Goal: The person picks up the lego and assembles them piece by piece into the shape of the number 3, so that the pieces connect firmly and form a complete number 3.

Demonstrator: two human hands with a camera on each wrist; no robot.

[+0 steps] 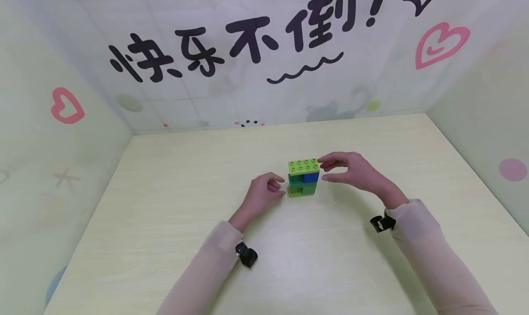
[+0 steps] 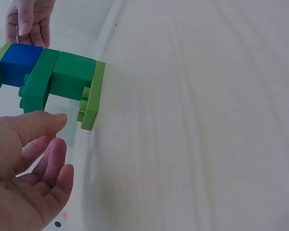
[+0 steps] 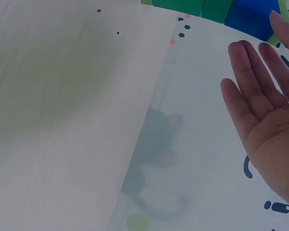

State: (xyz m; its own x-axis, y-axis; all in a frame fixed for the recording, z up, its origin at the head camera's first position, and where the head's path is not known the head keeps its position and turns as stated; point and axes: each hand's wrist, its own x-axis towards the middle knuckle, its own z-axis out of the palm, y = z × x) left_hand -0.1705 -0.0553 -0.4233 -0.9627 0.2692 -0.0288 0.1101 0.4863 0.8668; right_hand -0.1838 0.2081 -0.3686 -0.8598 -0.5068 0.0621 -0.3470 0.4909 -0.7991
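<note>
A stack of toy building bricks stands upright on the table in the head view. Light green pieces with studs make up its top and bottom. Between them, the left wrist view shows a blue brick, a dark green piece and a green brick. To the left of the stack is my left hand, holding nothing, its fingers loosely bent and the thumb close to the lower bricks. My right hand hovers at the upper right side, fingers extended towards the blue brick and top piece, with nothing in its grasp.
The pale wooden table meets a white back wall with large black writing. Side walls with printed hearts rise at left and right. Each sleeve carries a small black wrist camera.
</note>
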